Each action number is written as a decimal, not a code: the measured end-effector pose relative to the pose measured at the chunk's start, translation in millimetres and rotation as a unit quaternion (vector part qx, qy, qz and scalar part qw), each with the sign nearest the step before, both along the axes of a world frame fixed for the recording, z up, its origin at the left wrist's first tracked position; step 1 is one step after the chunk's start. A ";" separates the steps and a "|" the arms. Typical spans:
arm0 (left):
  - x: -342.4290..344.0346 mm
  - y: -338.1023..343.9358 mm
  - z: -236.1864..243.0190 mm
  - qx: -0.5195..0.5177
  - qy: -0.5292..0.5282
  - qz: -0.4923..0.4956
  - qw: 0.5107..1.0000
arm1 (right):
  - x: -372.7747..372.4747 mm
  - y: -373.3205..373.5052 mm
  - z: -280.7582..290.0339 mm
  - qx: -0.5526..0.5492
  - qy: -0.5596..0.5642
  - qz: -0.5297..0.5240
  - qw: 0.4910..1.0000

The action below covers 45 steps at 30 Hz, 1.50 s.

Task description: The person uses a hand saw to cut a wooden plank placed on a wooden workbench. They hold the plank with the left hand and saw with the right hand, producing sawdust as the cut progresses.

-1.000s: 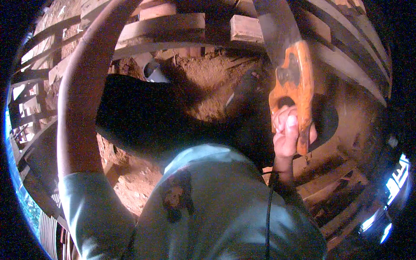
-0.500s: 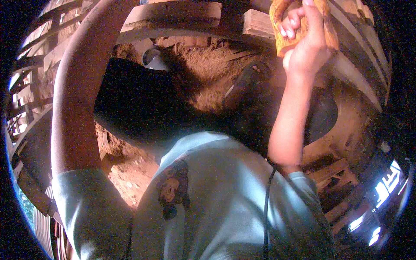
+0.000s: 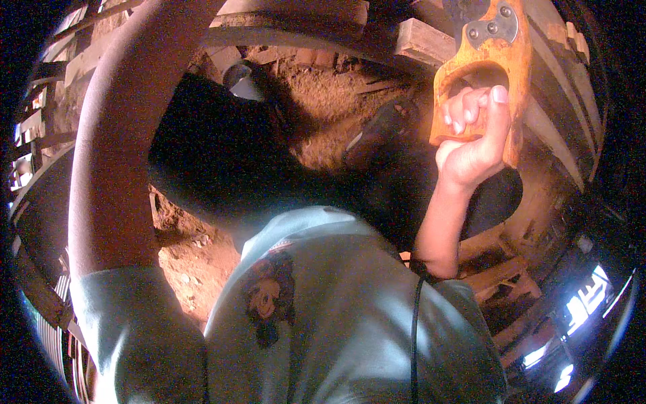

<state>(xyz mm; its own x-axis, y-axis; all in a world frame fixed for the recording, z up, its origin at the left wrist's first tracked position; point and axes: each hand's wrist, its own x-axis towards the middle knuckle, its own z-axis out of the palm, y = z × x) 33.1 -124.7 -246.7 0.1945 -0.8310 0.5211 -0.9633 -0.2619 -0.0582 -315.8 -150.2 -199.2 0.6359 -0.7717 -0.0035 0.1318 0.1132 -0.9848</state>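
Observation:
My right hand point(image 3: 471, 138) is wrapped round the worn yellow wooden handle of a handsaw point(image 3: 521, 74), at the upper right. Round metal fasteners on a dark plate join the handle to the blade, and only a short dark piece of the blade point(image 3: 464, 10) shows before the top edge cuts it off. The index finger lies along the handle while the other fingers curl through its opening. My left forearm point(image 3: 118, 148) reaches up past the top edge, so the left hand is out of the picture.
Just left of the saw lies the squared end of a timber point(image 3: 425, 42). A wide wooden board point(image 3: 289, 17) crosses the top. Reddish earth point(image 3: 336, 97) covers the ground, with a pale cup-like object point(image 3: 242, 81) on it. Stacked wood point(image 3: 511, 276) stands at the lower right.
My right hand has drawn the saw down toward my body, bringing the whole handle and the blade's near end into view. The left arm has shifted slightly.

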 end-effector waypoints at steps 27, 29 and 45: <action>-35.0 16.7 26.6 -0.048 0.054 -0.018 0.997 | -39.6 17.3 -9.0 -0.098 -0.037 -0.072 0.992; -15.1 13.5 15.9 -0.044 0.045 -0.008 0.998 | -23.9 13.9 -2.2 -0.078 0.018 -0.053 0.995; -17.8 11.2 13.4 -0.035 0.050 -0.020 0.998 | -55.0 0.1 -54.6 -0.447 0.181 -0.052 0.874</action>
